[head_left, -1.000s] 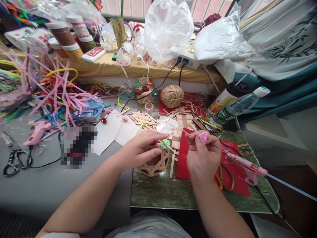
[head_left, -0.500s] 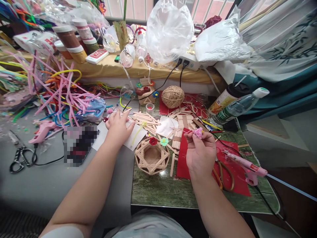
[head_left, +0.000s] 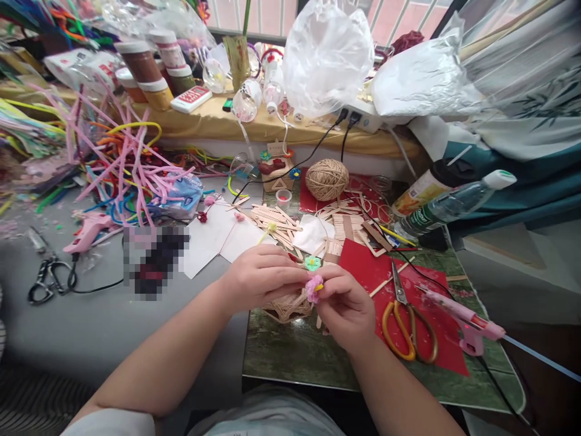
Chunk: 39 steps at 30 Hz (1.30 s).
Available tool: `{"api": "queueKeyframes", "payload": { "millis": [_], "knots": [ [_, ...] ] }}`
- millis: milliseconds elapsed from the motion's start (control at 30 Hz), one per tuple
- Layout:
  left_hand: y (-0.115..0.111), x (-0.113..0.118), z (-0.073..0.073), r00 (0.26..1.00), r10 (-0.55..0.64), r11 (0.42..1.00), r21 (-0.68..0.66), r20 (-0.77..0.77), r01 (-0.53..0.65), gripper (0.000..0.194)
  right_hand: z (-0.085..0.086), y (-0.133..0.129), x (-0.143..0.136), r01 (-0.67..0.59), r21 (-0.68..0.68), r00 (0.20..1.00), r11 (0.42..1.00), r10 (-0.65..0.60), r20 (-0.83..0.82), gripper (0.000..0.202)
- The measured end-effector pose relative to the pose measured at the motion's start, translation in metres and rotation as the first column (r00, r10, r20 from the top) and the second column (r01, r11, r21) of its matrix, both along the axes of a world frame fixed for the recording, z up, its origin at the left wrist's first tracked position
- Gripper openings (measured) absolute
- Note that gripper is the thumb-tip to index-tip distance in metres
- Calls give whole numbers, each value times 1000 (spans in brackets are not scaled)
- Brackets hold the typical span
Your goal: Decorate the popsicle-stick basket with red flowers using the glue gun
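A small pink pipe-cleaner flower point(head_left: 312, 290) with a yellow middle is pinched in the fingers of my right hand point(head_left: 348, 312). From the other side, my left hand point(head_left: 267, 280) has its fingers drawn together, their tips against the flower. Both hands are above a twine-wrapped basket point(head_left: 288, 307), which they partly cover. A green flower point(head_left: 312, 263) shows at the basket's far rim, just behind my fingers; the red flower beside it is mostly hidden by my left hand.
Orange-handled scissors point(head_left: 402, 327) and a pink glue gun point(head_left: 472, 318) lie on red paper point(head_left: 358, 266) at the right. Craft sticks point(head_left: 276, 221) and a twine ball point(head_left: 327, 180) are behind the hands. Pink pipe cleaners point(head_left: 122, 163) crowd the left. A bottle point(head_left: 454, 203) leans at the right.
My left hand has come right from the white paper to the flower. My right hand has carried the pink flower left and down over the basket. The scissors are now uncovered.
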State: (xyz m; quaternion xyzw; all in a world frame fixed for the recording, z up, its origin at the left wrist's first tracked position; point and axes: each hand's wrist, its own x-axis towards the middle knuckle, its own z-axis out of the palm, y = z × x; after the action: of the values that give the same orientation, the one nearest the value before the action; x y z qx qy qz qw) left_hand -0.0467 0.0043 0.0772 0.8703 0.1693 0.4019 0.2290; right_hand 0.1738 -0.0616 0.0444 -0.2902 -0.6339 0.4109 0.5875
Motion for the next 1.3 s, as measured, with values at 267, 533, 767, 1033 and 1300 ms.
{"api": "queueKeyframes", "payload": {
  "millis": [267, 533, 767, 1033, 1300],
  "knots": [
    [34, -47, -9, 909, 324, 689, -724, 263, -36, 30, -3, 9, -2, 276, -18, 960, 961, -276, -44, 18],
    [42, -59, -17, 962, 206, 576, -817, 179, 29, 35, -11, 14, -5, 301, -23, 953, 953, -301, -18, 14],
    [40, -64, -12, 987, 138, 643, -765, 87, -22, 28, -12, 15, -4, 305, -44, 952, 951, -306, -15, 12],
    [31, -46, -8, 903, 298, 645, -763, 309, 48, 29, -14, 12, -3, 280, 12, 955, 960, -280, 97, 25],
    [6, 8, -12, 877, 282, 369, -888, 390, 276, 35, -3, 3, -5, 96, 267, 936, 959, -178, 303, 58]
  ]
}}
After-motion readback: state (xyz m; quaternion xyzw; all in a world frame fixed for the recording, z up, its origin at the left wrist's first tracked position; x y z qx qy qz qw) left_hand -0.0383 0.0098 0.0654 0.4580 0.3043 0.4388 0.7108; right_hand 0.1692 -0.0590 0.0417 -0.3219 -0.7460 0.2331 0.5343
